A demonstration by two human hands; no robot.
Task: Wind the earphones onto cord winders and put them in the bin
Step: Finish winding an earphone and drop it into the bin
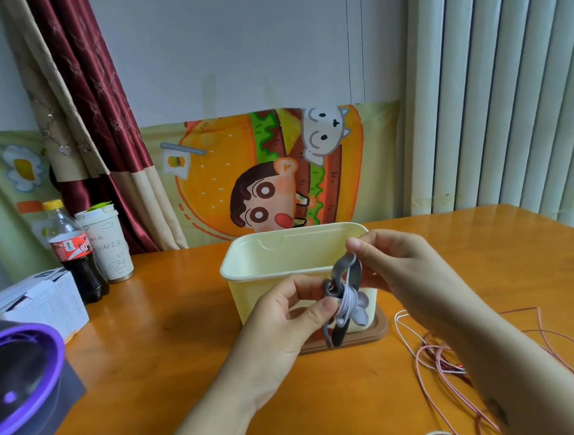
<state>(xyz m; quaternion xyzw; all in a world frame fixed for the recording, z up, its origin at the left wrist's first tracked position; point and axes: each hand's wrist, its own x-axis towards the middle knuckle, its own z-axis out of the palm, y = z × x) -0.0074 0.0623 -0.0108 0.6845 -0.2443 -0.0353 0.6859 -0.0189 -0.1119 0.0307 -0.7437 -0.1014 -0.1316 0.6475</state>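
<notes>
Bin [264,250] rim just behind; my left hand [276,318] pinches wound earphones [347,304], right hand [401,265] grips the cord winder [344,264].

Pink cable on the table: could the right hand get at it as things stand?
Probably yes, once freed. The pink cable lies uncovered on the table near the right hand, but that hand is pinching the grey cord winder and must let go first.

Earphone cords [443,366] (pink, white) run off frame.
</notes>
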